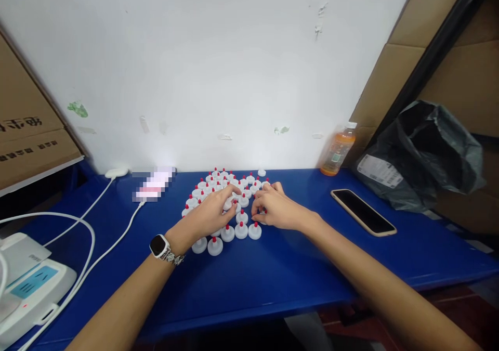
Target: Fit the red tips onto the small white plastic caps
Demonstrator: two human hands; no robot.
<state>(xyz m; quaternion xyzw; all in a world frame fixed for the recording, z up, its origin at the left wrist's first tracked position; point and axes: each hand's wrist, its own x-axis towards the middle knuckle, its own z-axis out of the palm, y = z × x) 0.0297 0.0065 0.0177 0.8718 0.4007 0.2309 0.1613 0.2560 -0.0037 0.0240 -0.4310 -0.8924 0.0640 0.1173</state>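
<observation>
Several small white caps with red tips (228, 232) stand in rows on the blue table (273, 273). My left hand (212, 213), with a watch on its wrist, rests over the left part of the group, its fingers curled and pinching one white cap (229, 203). My right hand (275, 208) lies at the right side of the group, fingers bent down onto the caps; whether it grips one I cannot make out.
A phone (362, 211) lies face up to the right, near an orange drink bottle (337, 151) and a black plastic bag (424, 153). White cables (97, 257) and a white device (27, 283) sit at the left. Cardboard boxes (27, 122) flank both sides.
</observation>
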